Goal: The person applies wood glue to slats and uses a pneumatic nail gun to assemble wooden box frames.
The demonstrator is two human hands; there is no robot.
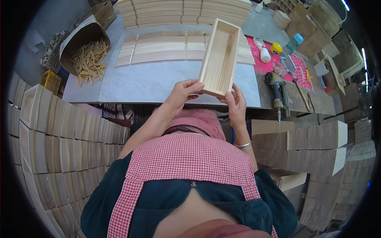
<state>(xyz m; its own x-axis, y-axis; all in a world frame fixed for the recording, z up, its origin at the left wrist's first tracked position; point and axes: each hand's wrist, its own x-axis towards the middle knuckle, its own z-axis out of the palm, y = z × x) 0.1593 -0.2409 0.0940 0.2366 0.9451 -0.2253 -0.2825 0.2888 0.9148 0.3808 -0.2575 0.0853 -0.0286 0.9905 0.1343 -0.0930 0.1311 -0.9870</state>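
Observation:
Between my two hands is a long, open-topped wooden box [216, 59], tilted so that its bare inside shows. My left hand [184, 92] grips its near left corner, thumb on the rim. At the near right corner my right hand [237, 104] holds on with the thumb against the end wall and the fingers behind. The box's far end overlaps a flat bundle of thin wooden boards [158, 49] lying on the white table [139, 83].
A tall stack of wooden strips [162, 14] stands at the back. At left a carton [73, 43] spills tan strips. A nail gun [274, 85] and hammer [301, 95] lie at right. Stacked boxes [59, 154] flank me on the left, more boxes [313, 158] on the right.

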